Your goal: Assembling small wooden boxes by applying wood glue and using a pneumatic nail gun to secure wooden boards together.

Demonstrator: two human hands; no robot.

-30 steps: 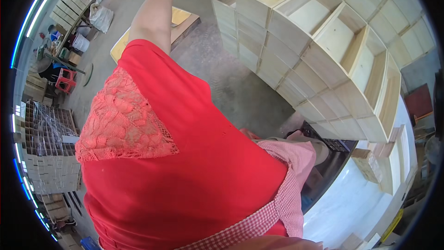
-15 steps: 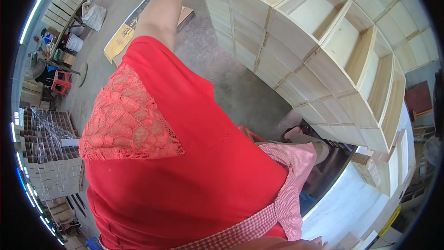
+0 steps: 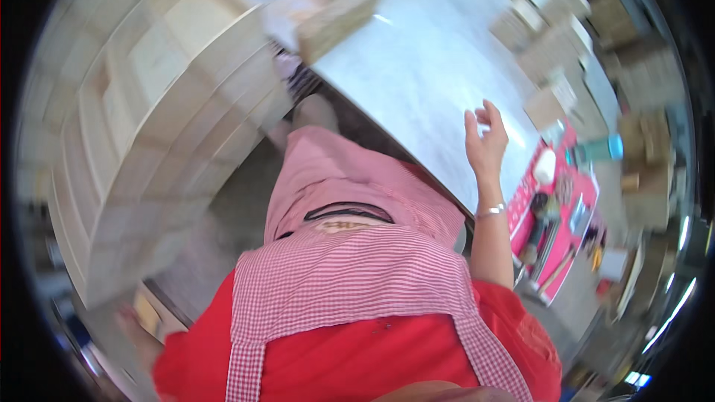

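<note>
My right hand (image 3: 485,141) hovers over the white tabletop (image 3: 424,52), its fingers loosely stretched and apart, with nothing in them; a silvery bracelet circles the wrist. Low at the far left, my left hand (image 3: 132,325) is smeared by motion, so its fingers cannot be made out. It appears below the tall stack of pale, open wooden boxes (image 3: 190,130), with a gap between. A wooden block (image 3: 339,22) lies on the table's far left end.
Pale wooden pieces (image 3: 547,104) stand along the table's far right. On the right, a pink cloth (image 3: 553,272) carries several tools, a white bottle (image 3: 545,167) and a teal bottle (image 3: 599,150). Cardboard boxes (image 3: 648,138) lie beyond.
My view has swung right toward the table, so the box stack now appears at left. My left hand has come away from the stack's top corner; my right hand has come fully into view.
</note>
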